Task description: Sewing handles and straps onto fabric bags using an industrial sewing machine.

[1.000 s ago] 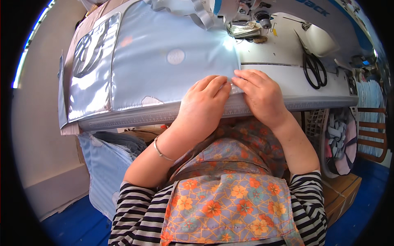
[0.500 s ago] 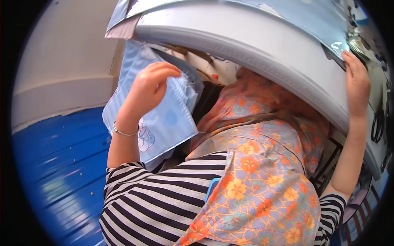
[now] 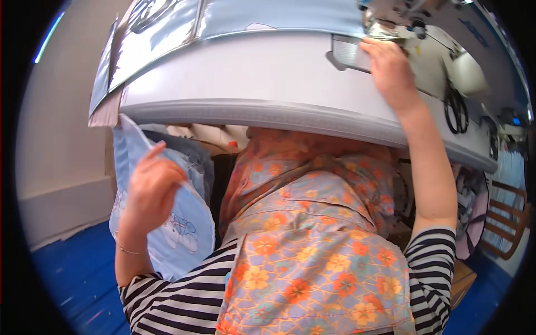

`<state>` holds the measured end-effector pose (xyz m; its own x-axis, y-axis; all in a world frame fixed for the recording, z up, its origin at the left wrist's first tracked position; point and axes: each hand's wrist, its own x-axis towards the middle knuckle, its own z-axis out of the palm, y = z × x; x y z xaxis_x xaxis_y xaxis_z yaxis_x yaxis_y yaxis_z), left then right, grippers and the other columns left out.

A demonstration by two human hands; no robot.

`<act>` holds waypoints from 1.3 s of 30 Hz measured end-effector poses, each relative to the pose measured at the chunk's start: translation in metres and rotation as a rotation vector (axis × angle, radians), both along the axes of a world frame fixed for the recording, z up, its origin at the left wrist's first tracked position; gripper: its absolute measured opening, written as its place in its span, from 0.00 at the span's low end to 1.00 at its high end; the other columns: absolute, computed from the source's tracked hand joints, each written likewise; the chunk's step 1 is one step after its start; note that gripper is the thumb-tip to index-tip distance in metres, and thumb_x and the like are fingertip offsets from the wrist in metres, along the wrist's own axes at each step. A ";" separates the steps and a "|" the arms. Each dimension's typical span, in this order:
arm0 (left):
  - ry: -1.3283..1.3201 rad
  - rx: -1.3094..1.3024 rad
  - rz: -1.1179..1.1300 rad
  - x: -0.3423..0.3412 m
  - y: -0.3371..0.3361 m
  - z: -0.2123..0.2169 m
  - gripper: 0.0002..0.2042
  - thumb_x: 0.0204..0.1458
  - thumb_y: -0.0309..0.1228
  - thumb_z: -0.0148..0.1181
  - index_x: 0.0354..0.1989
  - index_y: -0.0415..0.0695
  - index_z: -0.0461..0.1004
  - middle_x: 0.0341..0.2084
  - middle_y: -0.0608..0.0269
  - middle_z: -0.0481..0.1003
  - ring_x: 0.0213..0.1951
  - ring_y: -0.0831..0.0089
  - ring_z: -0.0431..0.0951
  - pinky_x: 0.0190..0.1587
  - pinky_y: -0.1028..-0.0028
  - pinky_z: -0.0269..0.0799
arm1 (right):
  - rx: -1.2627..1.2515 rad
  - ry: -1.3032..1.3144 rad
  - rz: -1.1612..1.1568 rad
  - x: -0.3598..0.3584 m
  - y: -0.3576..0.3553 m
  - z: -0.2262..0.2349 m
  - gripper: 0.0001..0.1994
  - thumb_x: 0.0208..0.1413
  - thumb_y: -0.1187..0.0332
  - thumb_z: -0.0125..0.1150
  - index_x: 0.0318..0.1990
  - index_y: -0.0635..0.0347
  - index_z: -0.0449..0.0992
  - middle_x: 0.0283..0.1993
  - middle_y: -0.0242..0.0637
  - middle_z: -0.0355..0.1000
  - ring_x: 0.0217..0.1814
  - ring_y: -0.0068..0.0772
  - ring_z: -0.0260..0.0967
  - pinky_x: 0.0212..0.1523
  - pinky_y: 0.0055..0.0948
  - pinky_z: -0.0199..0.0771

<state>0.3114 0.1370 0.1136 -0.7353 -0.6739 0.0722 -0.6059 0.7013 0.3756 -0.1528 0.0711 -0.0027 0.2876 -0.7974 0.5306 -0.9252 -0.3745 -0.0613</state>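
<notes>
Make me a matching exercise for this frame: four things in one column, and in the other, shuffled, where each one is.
Things
1. Left hand
2. Right hand
3. Black-handled scissors
4. Floral apron

Places
A. Lying on the white sewing table, toward its right end
B. Worn over a black-and-grey striped top
C. At the near right corner of the light-blue panel
D. Blurred, in front of the hanging printed cloth

Pairs: 1-D, 2-C, 3-A, 4-B
</notes>
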 end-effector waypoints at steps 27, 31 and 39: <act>0.170 -0.553 -0.196 -0.294 -0.152 -0.107 0.14 0.54 0.31 0.56 0.47 0.48 0.81 0.44 0.65 0.78 0.50 0.66 0.75 0.49 0.63 0.73 | 0.003 -0.372 0.047 0.073 0.096 0.001 0.18 0.40 0.82 0.62 0.42 0.58 0.81 0.52 0.41 0.77 0.57 0.49 0.73 0.54 0.41 0.76; 0.189 -0.564 -0.199 -0.301 -0.153 -0.108 0.13 0.53 0.31 0.57 0.45 0.43 0.80 0.44 0.62 0.78 0.49 0.64 0.76 0.49 0.63 0.73 | 0.017 -0.375 0.044 0.066 0.093 0.009 0.18 0.41 0.83 0.61 0.42 0.58 0.81 0.51 0.41 0.77 0.57 0.50 0.73 0.53 0.41 0.76; 0.228 -0.488 -0.187 -0.308 -0.144 -0.109 0.10 0.52 0.31 0.60 0.38 0.39 0.76 0.45 0.55 0.78 0.50 0.58 0.77 0.53 0.61 0.72 | 0.092 -0.431 0.044 0.049 0.089 0.012 0.17 0.43 0.84 0.59 0.43 0.62 0.80 0.51 0.43 0.77 0.57 0.50 0.72 0.57 0.42 0.75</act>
<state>0.0037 -0.0069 0.0045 -0.7682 -0.3822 0.5137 -0.3962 0.9140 0.0876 -0.1034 0.1598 0.0089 0.0899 -0.8389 0.5368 -0.7910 -0.3876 -0.4733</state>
